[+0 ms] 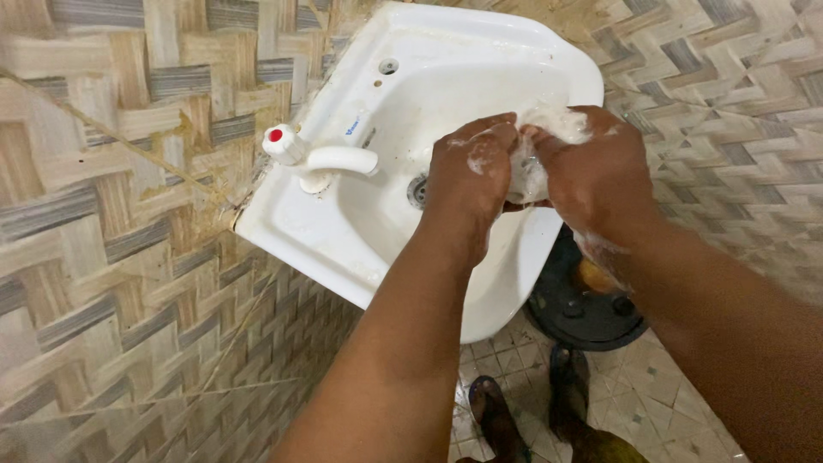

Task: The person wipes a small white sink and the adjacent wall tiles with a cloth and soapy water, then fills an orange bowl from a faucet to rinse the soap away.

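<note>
Open room lies in the white sink [514, 51] basin at the upper middle of the frame, above the two lathered hands. On the centre left, the white tap [321, 156] with its red-capped handle juts over the basin and blocks that side. Woven bamboo walls [111, 257] close in at left and upper right.

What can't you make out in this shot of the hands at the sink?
- Head view: whatever the left hand and right hand rub is buried in lather; soap or cloth, cannot tell.
- Drain: half hidden behind the left hand.
- Tap: no water visible, so on or off is unclear.
- Dark round thing below the sink: partly covered by the right arm.
</note>
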